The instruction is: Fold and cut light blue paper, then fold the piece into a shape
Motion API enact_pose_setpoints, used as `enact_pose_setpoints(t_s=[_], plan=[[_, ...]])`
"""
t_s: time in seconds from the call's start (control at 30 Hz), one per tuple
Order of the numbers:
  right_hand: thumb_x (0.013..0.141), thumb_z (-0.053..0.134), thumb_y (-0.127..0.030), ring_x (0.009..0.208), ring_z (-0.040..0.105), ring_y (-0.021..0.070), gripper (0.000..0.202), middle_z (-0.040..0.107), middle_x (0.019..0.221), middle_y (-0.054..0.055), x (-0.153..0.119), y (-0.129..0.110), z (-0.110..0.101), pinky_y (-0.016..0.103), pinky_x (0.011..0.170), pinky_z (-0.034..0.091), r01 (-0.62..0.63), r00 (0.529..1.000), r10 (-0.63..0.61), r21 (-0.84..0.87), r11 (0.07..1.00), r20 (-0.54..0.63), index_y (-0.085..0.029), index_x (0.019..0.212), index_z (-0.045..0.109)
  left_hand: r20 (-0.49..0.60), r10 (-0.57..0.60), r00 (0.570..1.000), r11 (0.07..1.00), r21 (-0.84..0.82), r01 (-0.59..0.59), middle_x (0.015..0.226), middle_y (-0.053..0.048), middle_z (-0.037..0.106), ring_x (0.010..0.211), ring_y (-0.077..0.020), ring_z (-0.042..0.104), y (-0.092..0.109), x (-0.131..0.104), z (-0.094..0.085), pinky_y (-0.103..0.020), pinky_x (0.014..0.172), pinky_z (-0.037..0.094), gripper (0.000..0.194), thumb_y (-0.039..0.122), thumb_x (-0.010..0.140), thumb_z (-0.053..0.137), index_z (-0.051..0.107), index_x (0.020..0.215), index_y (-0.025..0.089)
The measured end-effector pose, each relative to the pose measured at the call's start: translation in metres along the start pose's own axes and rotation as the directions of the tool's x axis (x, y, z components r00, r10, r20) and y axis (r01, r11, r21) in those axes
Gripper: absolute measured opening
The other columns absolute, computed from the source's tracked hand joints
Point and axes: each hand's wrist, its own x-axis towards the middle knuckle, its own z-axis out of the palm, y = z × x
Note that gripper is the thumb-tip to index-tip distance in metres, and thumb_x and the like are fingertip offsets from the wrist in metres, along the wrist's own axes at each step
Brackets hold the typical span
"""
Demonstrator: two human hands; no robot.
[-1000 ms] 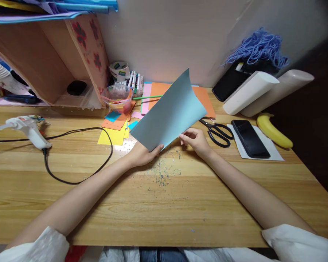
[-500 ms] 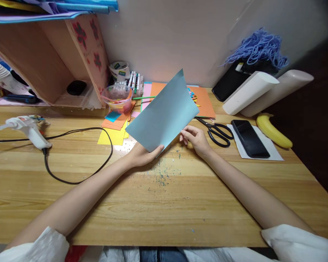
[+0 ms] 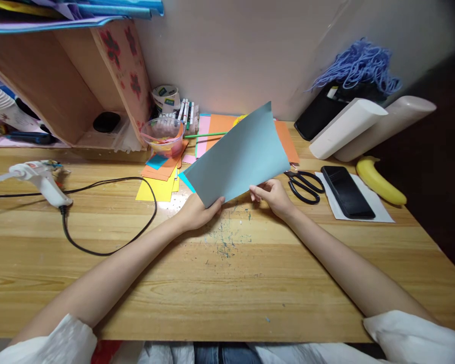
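Blue-grey paper, one broad sheet (image 3: pixel 242 156), is held up at a slant above the middle of the bench (image 3: pixel 220 288). The left hand (image 3: pixel 199 210) has its grip clamped on the lower left part, thumb in front and the other fingers hidden behind. The right hand (image 3: pixel 271 196) is at the lower edge with thumb and forefinger close together; I cannot tell whether its grip pinches the paper. A bright blue edge (image 3: pixel 186 182) shows past the left side of the sheet.

Behind the sheet, partly covered, lie orange paper (image 3: pixel 286 144) and a green stick (image 3: pixel 205 135). To the left are yellow paper (image 3: pixel 155 189), a clear tub (image 3: pixel 163 139) of coloured scraps, a tape roll (image 3: pixel 166 98) and some markers (image 3: pixel 187 111). Farther left, a white glue gun (image 3: pixel 41 182) rests beside an open box (image 3: pixel 123 81), its black cord (image 3: pixel 151 217) looping over the wood.

On the right, black scissors (image 3: pixel 305 187) lie near the right hand, their blades mostly hidden by the sheet. Next come a phone (image 3: pixel 348 192) on white paper (image 3: pixel 382 212), a banana (image 3: pixel 379 181), two pale rolls (image 3: pixel 347 129) and blue yarn (image 3: pixel 358 68) on a black holder (image 3: pixel 314 114).
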Motion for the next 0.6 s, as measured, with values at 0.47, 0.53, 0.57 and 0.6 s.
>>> enact_pose_setpoints(t_s=[0.47,0.53,0.57,0.6], plan=[[0.075,0.059,-0.045,0.095,0.059,0.0264,0.024,0.067,0.09,0.008,-0.009,0.012,0.006,0.041,0.09,0.046,-0.15,0.986,0.164,-0.23,0.962,0.043,-0.025,0.083,0.068,-0.053,-0.033,0.998,0.999,0.018,0.034,0.077,-0.004,0.064,0.07,-0.0165,0.057,0.0,0.004,0.0,-0.03,0.065,0.044,0.032,0.039,0.088,0.039,0.061,0.082,0.018],[0.075,0.058,-0.045,0.1,0.058,0.0282,0.03,0.066,0.097,0.009,-0.008,0.016,0.007,0.044,0.095,0.044,-0.118,0.99,0.132,-0.241,0.963,0.043,-0.024,0.094,0.067,-0.046,-0.029,0.999,0.999,0.022,0.03,0.078,-0.004,0.064,0.071,-0.0165,0.057,0.0,0.004,0.0,-0.03,0.065,0.044,0.032,0.04,0.088,0.039,0.061,0.082,0.018],[0.075,0.058,-0.046,0.101,0.057,0.0288,0.034,0.066,0.1,0.01,-0.007,0.018,0.008,0.045,0.097,0.042,-0.101,0.992,0.116,-0.255,0.962,0.043,-0.024,0.099,0.065,-0.044,-0.03,0.999,0.999,0.024,0.031,0.079,-0.004,0.064,0.071,-0.0165,0.057,-0.001,0.004,0.0,-0.03,0.065,0.044,0.033,0.04,0.089,0.038,0.061,0.082,0.018],[0.075,0.057,-0.047,0.102,0.058,0.029,0.037,0.065,0.101,0.01,-0.007,0.02,0.008,0.046,0.098,0.042,-0.081,0.994,0.096,-0.265,0.961,0.046,-0.023,0.103,0.064,-0.043,-0.032,0.999,0.999,0.026,0.033,0.079,-0.004,0.064,0.071,-0.0166,0.057,-0.001,0.004,0.0,-0.03,0.065,0.044,0.033,0.04,0.089,0.038,0.061,0.082,0.018]])
